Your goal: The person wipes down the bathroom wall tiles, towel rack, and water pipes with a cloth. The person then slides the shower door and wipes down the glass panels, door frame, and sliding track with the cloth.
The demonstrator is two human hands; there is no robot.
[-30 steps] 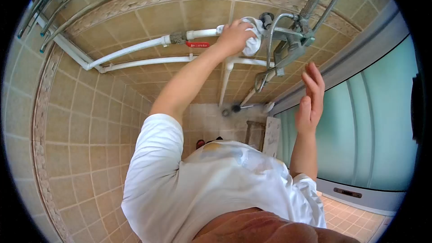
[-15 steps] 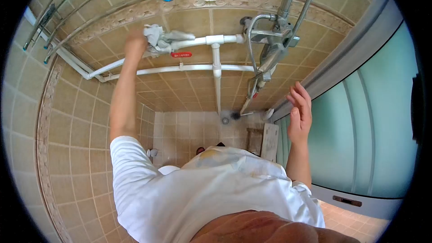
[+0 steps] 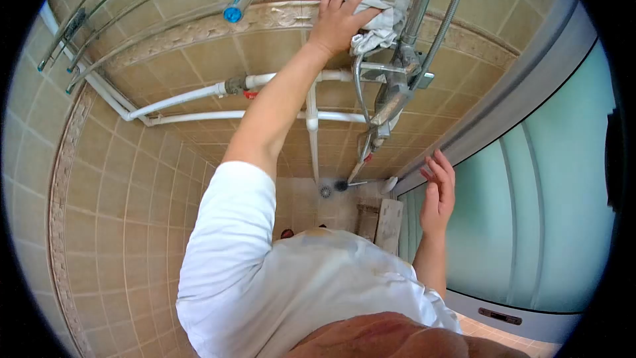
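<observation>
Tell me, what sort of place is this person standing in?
Most likely a bathroom's shower area: the wall carries a metal mixer fitting with a flexible hose, a round drain sits in the floor, and a frosted glass door stands beside.

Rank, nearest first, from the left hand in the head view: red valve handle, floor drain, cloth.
1. Cloth: touching the left hand, on its right.
2. Red valve handle: lower left, along the white pipe.
3. Floor drain: far below.
</observation>
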